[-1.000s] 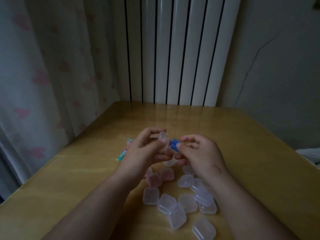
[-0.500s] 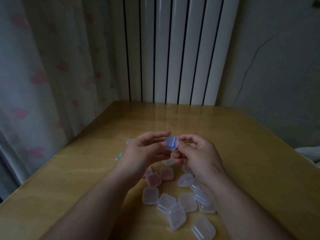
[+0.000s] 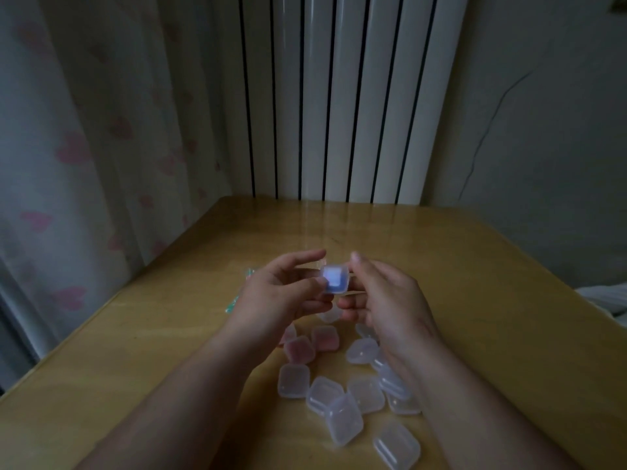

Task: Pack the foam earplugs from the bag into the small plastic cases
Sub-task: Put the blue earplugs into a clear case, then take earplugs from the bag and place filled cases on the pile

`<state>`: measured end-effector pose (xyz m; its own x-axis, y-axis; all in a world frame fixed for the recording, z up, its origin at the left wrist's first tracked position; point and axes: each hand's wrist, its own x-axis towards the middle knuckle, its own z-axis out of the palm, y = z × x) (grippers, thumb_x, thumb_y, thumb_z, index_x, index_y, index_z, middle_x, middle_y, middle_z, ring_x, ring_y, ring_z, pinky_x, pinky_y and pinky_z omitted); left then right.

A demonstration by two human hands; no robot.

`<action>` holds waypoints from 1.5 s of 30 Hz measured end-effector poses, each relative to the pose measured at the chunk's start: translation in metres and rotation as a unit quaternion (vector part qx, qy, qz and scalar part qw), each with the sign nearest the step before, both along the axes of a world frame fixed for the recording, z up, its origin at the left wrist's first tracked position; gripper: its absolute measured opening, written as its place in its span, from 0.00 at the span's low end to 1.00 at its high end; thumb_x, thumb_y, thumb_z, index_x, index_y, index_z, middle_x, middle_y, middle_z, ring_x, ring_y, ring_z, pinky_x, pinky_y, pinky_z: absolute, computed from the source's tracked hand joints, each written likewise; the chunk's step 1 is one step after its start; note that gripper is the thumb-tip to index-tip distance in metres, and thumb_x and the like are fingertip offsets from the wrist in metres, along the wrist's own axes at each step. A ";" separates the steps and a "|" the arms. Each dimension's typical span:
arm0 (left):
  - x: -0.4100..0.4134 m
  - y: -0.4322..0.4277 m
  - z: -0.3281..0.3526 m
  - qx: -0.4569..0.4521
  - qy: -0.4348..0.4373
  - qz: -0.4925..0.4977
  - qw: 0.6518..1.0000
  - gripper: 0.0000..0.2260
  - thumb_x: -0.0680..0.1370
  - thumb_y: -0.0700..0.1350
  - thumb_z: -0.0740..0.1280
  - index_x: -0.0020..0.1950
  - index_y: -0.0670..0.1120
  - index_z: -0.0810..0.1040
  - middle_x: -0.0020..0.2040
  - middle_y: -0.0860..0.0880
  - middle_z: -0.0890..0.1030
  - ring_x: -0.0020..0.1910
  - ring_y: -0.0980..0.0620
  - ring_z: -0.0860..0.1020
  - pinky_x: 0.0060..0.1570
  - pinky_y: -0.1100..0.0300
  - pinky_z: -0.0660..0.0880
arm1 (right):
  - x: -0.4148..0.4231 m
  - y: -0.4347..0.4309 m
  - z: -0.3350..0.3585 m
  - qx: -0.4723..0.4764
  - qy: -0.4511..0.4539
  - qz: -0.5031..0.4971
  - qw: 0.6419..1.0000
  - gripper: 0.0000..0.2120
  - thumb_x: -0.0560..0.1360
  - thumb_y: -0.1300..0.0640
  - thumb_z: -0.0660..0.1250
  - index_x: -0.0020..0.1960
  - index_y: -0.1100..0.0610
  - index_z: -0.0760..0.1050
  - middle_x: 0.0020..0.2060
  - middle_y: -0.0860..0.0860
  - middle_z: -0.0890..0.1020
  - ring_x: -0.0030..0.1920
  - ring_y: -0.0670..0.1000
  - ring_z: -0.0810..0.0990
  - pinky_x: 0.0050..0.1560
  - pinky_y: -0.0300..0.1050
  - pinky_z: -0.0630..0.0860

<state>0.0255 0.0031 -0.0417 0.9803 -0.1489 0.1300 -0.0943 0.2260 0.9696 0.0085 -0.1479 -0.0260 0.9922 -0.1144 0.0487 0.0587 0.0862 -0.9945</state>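
Observation:
Both hands hold one small clear plastic case (image 3: 335,279) above the wooden table (image 3: 475,283); a blue foam earplug shows through its closed lid. My left hand (image 3: 281,296) pinches the case's left side with thumb and fingers. My right hand (image 3: 383,300) pinches its right side. Under my wrists lie several empty clear cases (image 3: 342,401) and cases with pink earplugs inside (image 3: 300,349). The earplug bag (image 3: 237,296) shows only as a green edge behind my left hand.
A white radiator (image 3: 339,96) stands behind the table's far edge. A curtain with pink hearts (image 3: 84,147) hangs along the table's left side. White fabric (image 3: 607,296) lies past the right edge.
One second ago my right hand pushed a blue earplug into the open case. The lid then closed, and the closed case now sits between both hands, turned towards me.

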 end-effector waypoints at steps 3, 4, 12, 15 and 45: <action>-0.003 -0.001 0.001 0.037 -0.013 0.006 0.999 0.15 0.75 0.34 0.70 0.59 0.46 0.80 0.47 0.44 0.84 0.42 0.47 0.83 0.43 0.59 0.80 | -0.001 -0.002 -0.002 -0.054 -0.010 0.001 0.998 0.06 0.74 0.54 0.72 0.48 0.56 0.82 0.35 0.51 0.85 0.33 0.44 0.83 0.34 0.36 0.77; -0.004 -0.002 0.001 0.059 -0.019 0.011 0.998 0.13 0.75 0.36 0.70 0.58 0.46 0.80 0.48 0.44 0.84 0.42 0.47 0.84 0.42 0.60 0.80 | -0.001 -0.002 -0.002 -0.070 -0.012 0.002 0.997 0.05 0.74 0.56 0.72 0.48 0.56 0.82 0.35 0.50 0.85 0.32 0.43 0.82 0.33 0.35 0.76; -0.002 0.003 0.007 0.150 -0.027 0.102 0.983 0.06 0.75 0.41 0.72 0.49 0.51 0.83 0.44 0.50 0.86 0.45 0.50 0.83 0.47 0.56 0.80 | 0.004 -0.003 -0.006 -0.113 -0.031 -0.012 0.993 0.07 0.79 0.54 0.65 0.48 0.53 0.81 0.41 0.48 0.85 0.37 0.44 0.84 0.35 0.38 0.80; 0.003 0.007 0.004 0.283 -0.067 0.158 0.944 0.06 0.76 0.43 0.72 0.50 0.53 0.83 0.46 0.51 0.84 0.44 0.53 0.82 0.43 0.62 0.80 | 0.007 -0.006 -0.010 -0.147 -0.042 -0.042 0.987 0.07 0.79 0.55 0.65 0.48 0.53 0.81 0.40 0.47 0.84 0.35 0.43 0.82 0.37 0.40 0.80; 0.015 0.027 0.001 0.433 -0.078 0.263 0.858 0.18 0.75 0.37 0.68 0.63 0.52 0.78 0.59 0.52 0.76 0.50 0.55 0.75 0.52 0.53 0.79 | 0.028 -0.008 -0.002 -0.392 -0.087 -0.011 0.916 0.08 0.76 0.59 0.67 0.46 0.47 0.80 0.41 0.41 0.80 0.44 0.41 0.78 0.40 0.29 0.69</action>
<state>0.0401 0.0303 -0.0410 0.9222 0.2030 0.3293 -0.1054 -0.6873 0.7187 0.0368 -0.1563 -0.0284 0.9597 0.0038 0.2810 0.2150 -0.6537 -0.7255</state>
